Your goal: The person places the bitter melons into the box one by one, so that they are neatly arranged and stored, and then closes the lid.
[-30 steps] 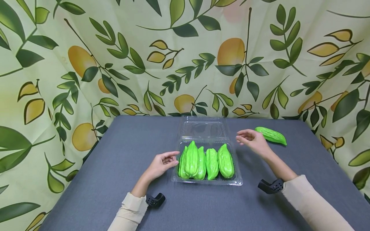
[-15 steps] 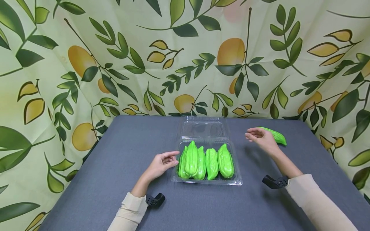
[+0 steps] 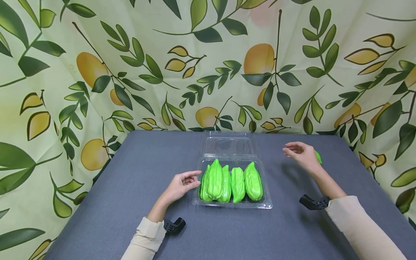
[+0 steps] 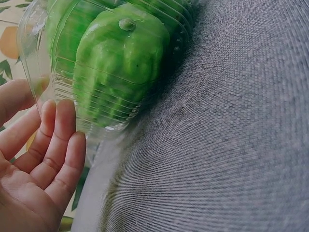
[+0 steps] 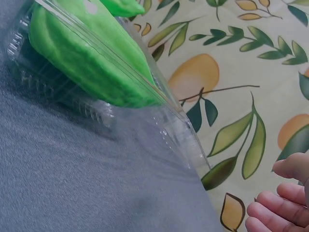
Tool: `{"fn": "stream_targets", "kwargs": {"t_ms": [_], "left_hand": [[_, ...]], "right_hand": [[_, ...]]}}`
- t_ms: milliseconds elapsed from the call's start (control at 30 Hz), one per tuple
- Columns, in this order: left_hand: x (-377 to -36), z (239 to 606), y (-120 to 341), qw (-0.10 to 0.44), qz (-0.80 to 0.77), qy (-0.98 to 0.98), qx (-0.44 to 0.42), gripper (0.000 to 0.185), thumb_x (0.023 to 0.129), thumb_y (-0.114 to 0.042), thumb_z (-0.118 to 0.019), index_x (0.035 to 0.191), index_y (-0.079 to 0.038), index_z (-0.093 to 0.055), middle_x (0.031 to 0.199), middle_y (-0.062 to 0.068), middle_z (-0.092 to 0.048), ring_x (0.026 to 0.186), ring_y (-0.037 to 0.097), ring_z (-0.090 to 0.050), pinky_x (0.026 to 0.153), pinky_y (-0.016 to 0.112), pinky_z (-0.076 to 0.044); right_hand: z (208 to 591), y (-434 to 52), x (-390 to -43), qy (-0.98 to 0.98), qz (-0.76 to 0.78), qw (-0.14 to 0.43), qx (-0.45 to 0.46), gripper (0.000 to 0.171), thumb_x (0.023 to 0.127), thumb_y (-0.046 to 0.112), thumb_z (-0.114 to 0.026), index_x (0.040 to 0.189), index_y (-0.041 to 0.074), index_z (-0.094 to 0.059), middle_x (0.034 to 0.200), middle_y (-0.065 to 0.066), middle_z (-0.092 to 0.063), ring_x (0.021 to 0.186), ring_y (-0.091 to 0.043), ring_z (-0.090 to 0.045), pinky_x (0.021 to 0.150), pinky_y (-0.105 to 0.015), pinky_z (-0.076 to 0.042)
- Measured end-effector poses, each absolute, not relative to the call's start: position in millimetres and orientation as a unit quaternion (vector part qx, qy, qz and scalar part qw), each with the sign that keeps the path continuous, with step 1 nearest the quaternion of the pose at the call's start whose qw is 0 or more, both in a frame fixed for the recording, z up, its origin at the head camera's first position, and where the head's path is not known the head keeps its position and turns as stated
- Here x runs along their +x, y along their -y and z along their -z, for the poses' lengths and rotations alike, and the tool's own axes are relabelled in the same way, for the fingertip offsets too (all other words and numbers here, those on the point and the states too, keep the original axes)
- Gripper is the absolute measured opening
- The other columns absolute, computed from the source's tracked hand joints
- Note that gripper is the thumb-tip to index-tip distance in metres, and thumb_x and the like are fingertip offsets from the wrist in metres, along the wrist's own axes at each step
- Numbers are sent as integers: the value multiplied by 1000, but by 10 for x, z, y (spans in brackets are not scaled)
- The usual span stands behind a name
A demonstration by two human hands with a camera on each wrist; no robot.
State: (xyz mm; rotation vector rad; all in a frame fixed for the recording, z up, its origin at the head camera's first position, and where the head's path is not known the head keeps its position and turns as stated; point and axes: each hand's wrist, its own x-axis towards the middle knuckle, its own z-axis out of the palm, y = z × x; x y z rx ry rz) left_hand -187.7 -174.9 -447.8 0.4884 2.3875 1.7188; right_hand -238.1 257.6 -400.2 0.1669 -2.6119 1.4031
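Overhead, right hand hiding loose gourd, wrist views missing it

Bare grey table lies open from 7 to 10 o'clock of the clear tray, and again at 3 to 5 o'clock. The raised lid blocks 12 o'clock. The leaf-print curtain walls the far and side edges (no passage there).

Bright green gourds, clear box, grey tablecloth, leaf-and-lemon-printed backdrop.
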Motion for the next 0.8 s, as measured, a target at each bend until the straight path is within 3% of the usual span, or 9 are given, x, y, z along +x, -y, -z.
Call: {"fn": "stream_targets", "kwargs": {"t_ms": [500,800], "left_hand": [[-1875,4471,1746,77,-576,-796,165,42,90,-6,-64,127,11,-55,100,25,-60,80,-3,-56,73,13,-49],[-1872,4474,1747,78,-577,-796,164,42,90,-6,-64,128,10,-55,100,25,-60,80,-3,-56,72,13,-49]], "right_hand": [[3976,-2804,-2372,901,-418,113,-11,46,93,34,-62,117,-5,-61,73,43,-46,73,23,-43,61,-6,-41],[4009,-2940,-2355,895,-420,148,-3,43,93,28,-63,115,-9,-61,72,46,-46,72,27,-43,63,-2,-38]]}}
